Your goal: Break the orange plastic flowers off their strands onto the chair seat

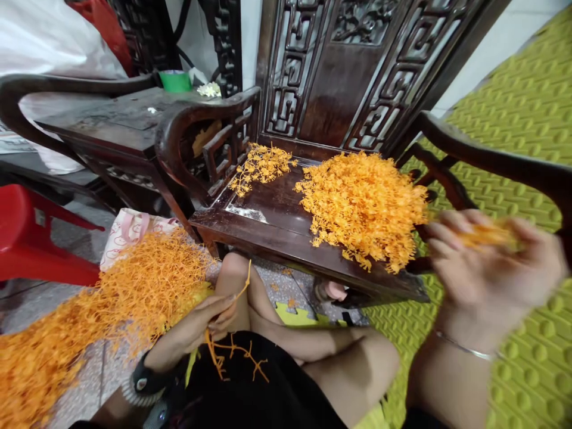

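Observation:
My left hand (218, 319) is closed round a branched orange plastic stem (243, 351), one end sticking up past the fingers and bare twigs hanging over my dark clothing. My right hand (491, 268), blurred by motion, is raised at the right with its fingers curled round small orange plastic pieces (487, 236). Just left of it, a big heap of orange plastic flowers (364, 205) covers part of the dark wooden chair seat (279, 205). A smaller flowered sprig (263, 167) lies on the seat near the left armrest.
A tangled pile of orange stems (152, 280) spreads over the floor at my left, beside a pink-handled bag (129, 229) and a red stool (27, 238). A dark side table (107, 122) bears a green tape roll (174, 81). Yellow-green foam mat (522, 119) lies at right.

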### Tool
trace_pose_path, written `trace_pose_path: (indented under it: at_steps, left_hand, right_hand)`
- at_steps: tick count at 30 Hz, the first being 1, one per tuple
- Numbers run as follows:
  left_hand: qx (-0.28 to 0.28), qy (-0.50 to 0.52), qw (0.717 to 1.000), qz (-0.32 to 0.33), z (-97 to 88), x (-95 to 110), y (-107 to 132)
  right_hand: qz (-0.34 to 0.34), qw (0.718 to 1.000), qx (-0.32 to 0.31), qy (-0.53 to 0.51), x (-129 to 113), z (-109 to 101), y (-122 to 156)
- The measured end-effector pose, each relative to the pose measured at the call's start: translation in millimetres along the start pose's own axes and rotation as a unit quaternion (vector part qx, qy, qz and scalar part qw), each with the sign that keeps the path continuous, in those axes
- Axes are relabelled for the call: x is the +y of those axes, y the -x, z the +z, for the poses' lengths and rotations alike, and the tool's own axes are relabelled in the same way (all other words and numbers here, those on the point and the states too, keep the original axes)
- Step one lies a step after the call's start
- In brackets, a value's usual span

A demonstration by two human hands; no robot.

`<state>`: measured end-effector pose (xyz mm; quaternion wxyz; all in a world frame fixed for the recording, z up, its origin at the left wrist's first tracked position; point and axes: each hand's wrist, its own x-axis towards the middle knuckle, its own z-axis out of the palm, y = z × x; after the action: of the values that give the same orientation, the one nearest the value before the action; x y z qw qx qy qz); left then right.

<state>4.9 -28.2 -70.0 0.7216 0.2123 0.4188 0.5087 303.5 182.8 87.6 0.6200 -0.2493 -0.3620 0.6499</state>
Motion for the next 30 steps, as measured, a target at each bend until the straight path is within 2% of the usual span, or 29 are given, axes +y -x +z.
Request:
trace_pose_path:
  at_steps: [3,7,10,12,14,15,17,19,21,23,24,26,27,28,30]
  left_hand:
    - [-0.005,-0.011,0.999,0.045,10.4,4,-8]
    - [0.072,-0.073,0.991,0.086,9.7,3,-12]
    - [0.142,-0.202,0.962,0.118,-9.2,5,-9]
    - [0.197,-0.321,0.915,0.145,-36.5,11,-5]
    - [0.299,-0.432,0.835,0.162,-74.9,20,-3]
    - [0.359,-0.477,0.790,0.141,-96.3,25,-4]
    - [0.447,-0.542,0.710,0.055,-137.3,35,-8]
    - [0.493,-0.547,0.677,0.009,-167.4,45,-16]
    - [0.523,-0.540,0.659,-0.011,-179.0,52,-23]
    - [0.531,-0.546,0.647,0.003,-167.7,57,-28]
    - [0.516,-0.553,0.653,0.030,-153.2,57,-29]
    - [0.450,-0.560,0.686,0.110,-108.2,53,-28]
    - [0.366,-0.537,0.736,0.188,-79.6,50,-27]
    - [0.300,-0.503,0.771,0.248,-49.0,45,-27]
    - [0.168,-0.463,0.813,0.311,11.6,38,-29]
  right_hand:
    - [0.137,0.988,-0.071,0.009,42,17,0]
    - [0.192,0.973,-0.125,-0.005,86,33,20]
    - [0.207,0.967,-0.137,-0.052,100,41,27]
    - [0.213,0.964,-0.136,-0.079,103,45,29]
    - [0.216,0.963,-0.134,-0.091,105,48,31]
    - [0.218,0.962,-0.133,-0.095,107,49,32]
    - [0.222,0.960,-0.136,-0.105,110,52,36]
    - [0.225,0.956,-0.142,-0.121,113,53,40]
    - [0.228,0.953,-0.147,-0.134,116,54,44]
    - [0.222,0.954,-0.148,-0.134,117,56,48]
    - [0.213,0.958,-0.146,-0.129,117,57,49]
    - [0.180,0.967,-0.137,-0.121,118,61,53]
    - [0.159,0.971,-0.130,-0.121,119,63,56]
    - [0.140,0.975,-0.121,-0.123,120,66,59]
    - [0.118,0.979,-0.100,-0.129,124,71,67]
